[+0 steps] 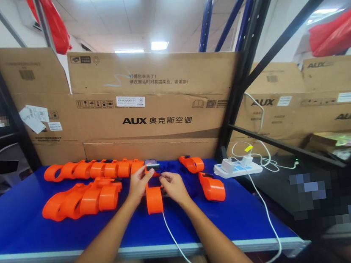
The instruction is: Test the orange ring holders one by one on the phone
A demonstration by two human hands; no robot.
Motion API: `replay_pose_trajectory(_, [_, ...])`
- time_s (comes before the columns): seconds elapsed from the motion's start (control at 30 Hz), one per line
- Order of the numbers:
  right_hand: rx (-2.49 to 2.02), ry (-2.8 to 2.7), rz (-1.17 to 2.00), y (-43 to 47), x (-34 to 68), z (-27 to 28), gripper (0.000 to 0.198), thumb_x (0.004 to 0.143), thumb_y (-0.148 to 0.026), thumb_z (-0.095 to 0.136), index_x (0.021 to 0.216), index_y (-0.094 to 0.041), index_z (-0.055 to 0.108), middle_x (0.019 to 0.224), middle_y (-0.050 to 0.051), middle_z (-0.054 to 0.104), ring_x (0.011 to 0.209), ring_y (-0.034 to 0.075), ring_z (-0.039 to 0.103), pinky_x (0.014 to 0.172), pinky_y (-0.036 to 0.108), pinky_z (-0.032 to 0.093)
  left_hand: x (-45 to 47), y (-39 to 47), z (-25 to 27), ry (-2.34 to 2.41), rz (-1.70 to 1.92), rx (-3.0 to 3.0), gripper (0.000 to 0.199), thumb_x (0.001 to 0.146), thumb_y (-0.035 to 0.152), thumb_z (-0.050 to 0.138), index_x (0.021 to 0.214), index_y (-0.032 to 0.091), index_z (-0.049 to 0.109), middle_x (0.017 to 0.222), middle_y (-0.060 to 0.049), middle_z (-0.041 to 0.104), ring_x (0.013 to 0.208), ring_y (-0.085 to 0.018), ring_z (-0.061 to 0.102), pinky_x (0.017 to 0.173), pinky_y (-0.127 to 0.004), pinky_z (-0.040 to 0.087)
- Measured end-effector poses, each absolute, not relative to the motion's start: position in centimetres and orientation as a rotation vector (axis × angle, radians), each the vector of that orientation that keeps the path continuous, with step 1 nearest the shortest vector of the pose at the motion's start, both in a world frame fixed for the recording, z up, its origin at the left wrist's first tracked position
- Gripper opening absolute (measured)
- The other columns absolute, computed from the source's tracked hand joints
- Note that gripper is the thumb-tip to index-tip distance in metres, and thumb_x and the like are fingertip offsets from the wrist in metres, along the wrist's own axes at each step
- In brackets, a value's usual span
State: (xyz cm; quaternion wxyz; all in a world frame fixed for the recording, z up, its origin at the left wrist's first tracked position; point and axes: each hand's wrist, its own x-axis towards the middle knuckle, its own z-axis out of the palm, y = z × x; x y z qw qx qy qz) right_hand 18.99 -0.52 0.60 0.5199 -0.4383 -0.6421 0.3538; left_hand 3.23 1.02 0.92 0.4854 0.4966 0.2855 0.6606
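L hand [139, 182] pinches a small dark flat piece w/ a pale edge [153, 167] btwn thumb & fingers, above the surface [137, 234]; R hand [174, 186] has its fingertips drawn in close by, can't tell on what. An orange ring-shaped plastic part [154, 200] sits btwn the hands. Progress: one part looks mid-work; two rows of similar orange parts [108, 198] lie at left, two more orange parts [213, 188] at right. Which are done & which are left, can't tell.

Writing: the big brown cardboard sheet [155, 70] behind reads "AUX 奥克斯空调", w/ "请在搬运时对我温柔些" higher up; its white sticker [131, 101] shows "25", rest too small. Brown cartons [285, 113] at far right also say "AUX".
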Motion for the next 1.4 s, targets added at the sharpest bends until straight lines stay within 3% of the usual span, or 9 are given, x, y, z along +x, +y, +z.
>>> replay_pose_trajectory(0.2, [-1.064,-1.628,0.677,-0.5,19.1,0.7,0.030,0.080,-0.039,0.053,0.058,-0.018,0.052,0.055,-0.003,0.045,0.053,0.010,0.039,0.047,0.020,0.029,3.3,0.9,0.9,0.718,1.605,1.259,0.043,0.076,0.044,0.078,0.108,0.016,0.075,0.106,-0.010,0.075,0.108,-0.028,0.066,0.098,-0.038,0.048])
replay_pose_trajectory(0.5, [-1.114,-1.670,0.627,-0.8,19.0,0.9,0.037,0.083,-0.043,0.049,0.056,-0.019,0.048,0.052,-0.004,0.041,0.051,0.011,0.036,0.048,0.022,0.026,3.4,0.6,1.1,0.758,1.628,1.233,0.037,0.072,0.041,0.080,0.097,0.014,0.077,0.087,-0.007,0.075,0.100,-0.026,0.067,0.093,-0.035,0.050])
replay_pose_trajectory(1.07, [-1.137,-1.647,0.568,-0.9,18.9,1.2,0.037,0.080,-0.042,0.048,0.051,-0.021,0.039,0.053,-0.004,0.037,0.053,0.011,0.034,0.049,0.023,0.024,3.7,0.0,1.7,0.730,1.653,1.222,0.034,0.072,0.039,0.081,0.095,0.015,0.077,0.089,-0.007,0.075,0.095,-0.024,0.067,0.090,-0.034,0.050])
replay_pose_trajectory(1.27, [-1.128,-1.605,0.641,-0.9,18.9,1.1,0.036,0.080,-0.041,0.051,0.052,-0.020,0.044,0.052,-0.004,0.040,0.052,0.011,0.036,0.049,0.023,0.027,3.7,-0.1,1.7,0.719,1.631,1.186,0.037,0.072,0.044,0.081,0.094,0.014,0.076,0.086,-0.007,0.074,0.085,-0.021,0.067,0.080,-0.030,0.050])
replay_pose_trajectory(1.4, [-1.032,-1.532,0.780,-0.5,18.8,1.1,0.031,0.082,-0.045,0.054,0.072,-0.018,0.064,0.066,-0.001,0.061,0.061,0.015,0.052,0.055,0.023,0.040,3.6,0.1,1.6,0.743,1.643,1.084,0.042,0.072,0.050,0.080,0.095,0.015,0.075,0.079,-0.004,0.071,0.074,-0.018,0.064,0.069,-0.026,0.049])
